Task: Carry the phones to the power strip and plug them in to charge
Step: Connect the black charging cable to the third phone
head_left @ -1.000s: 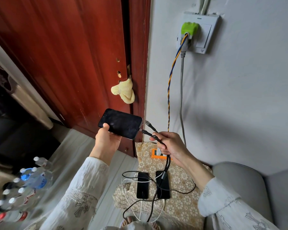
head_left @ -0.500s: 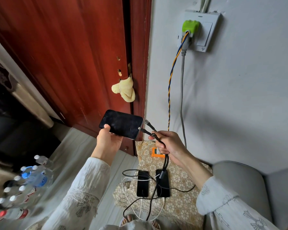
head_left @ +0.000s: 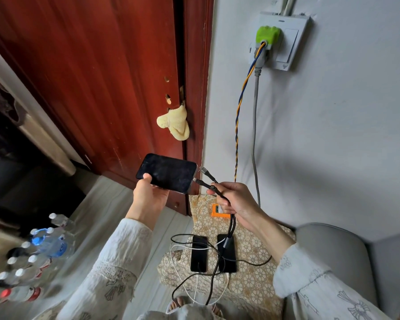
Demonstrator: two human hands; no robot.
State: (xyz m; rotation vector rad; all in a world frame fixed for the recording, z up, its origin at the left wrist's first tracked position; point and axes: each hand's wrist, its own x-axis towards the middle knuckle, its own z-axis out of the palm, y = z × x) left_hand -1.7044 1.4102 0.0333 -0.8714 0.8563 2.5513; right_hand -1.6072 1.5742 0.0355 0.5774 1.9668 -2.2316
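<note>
My left hand (head_left: pixel 149 197) holds a black phone (head_left: pixel 168 173) level in front of the red door, screen up. My right hand (head_left: pixel 234 199) grips a black multi-head charging cable (head_left: pixel 226 199); one connector tip (head_left: pixel 195 180) touches the phone's right end, and a second tip (head_left: pixel 203 170) sticks up free beside it. Two more black phones (head_left: pixel 199 254) (head_left: pixel 228 256) lie side by side on a patterned cloth-covered stand (head_left: pixel 252 273), with white and black cables looped over them. An orange power strip (head_left: pixel 217 210) sits on the stand, partly hidden behind my right hand.
A green plug (head_left: pixel 268 36) sits in the wall socket plate (head_left: pixel 291 40), with a blue-orange twisted wire (head_left: pixel 237 121) and a grey cable running down. Red wooden door (head_left: pixel 102 77) with a yellow cloth (head_left: pixel 174 123). Water bottles (head_left: pixel 32 257) at the lower left, grey armchair (head_left: pixel 333 262) at the right.
My right hand has brought the cable connector left until it meets the phone's end. The phone has stayed almost in place.
</note>
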